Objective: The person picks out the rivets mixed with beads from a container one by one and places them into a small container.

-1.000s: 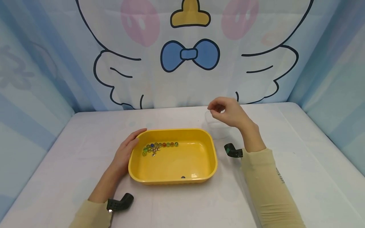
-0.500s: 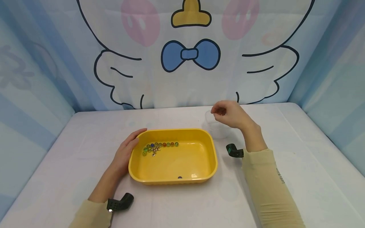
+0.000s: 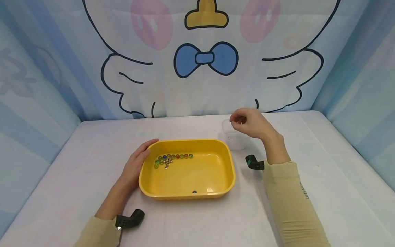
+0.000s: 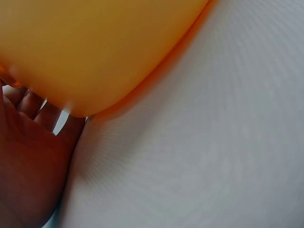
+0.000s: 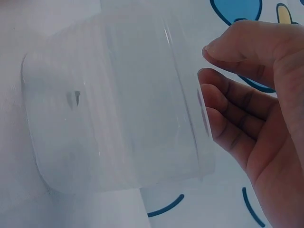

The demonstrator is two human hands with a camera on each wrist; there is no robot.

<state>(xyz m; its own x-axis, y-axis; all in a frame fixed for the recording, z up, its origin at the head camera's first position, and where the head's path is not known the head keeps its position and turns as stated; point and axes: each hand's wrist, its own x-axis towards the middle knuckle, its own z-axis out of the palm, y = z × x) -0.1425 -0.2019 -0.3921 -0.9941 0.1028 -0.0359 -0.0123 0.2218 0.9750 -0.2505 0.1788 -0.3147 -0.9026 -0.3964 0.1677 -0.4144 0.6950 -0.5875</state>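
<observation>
A yellow tray (image 3: 185,185) on the table holds a row of glass marbles (image 3: 177,156), small gold charms (image 3: 166,162) and a lone dark marble (image 3: 194,192) near its front wall. My left hand (image 3: 133,168) grips its left side, the thumb at the rim; the tray wall hides the fingertips in the left wrist view. Above a clear plastic container (image 5: 137,109), behind the tray's right end, hovers my right hand (image 3: 251,123). Its fingers are loosely bent, thumb and forefinger apart, nothing visible between them. A tiny dark pointed piece (image 5: 77,98) shows within the container.
A white cloth (image 3: 327,192) covers the table. Behind it hangs a printed curtain (image 3: 205,92) with a blue bow, and further curtains flank both sides. A black camera (image 3: 254,163) sits at the right wrist, another black camera (image 3: 131,219) at the left.
My right hand has moved slightly right and down over the container, and its finger ring has narrowed. The lone marble has rolled a little left. The left hand and tray stay put.
</observation>
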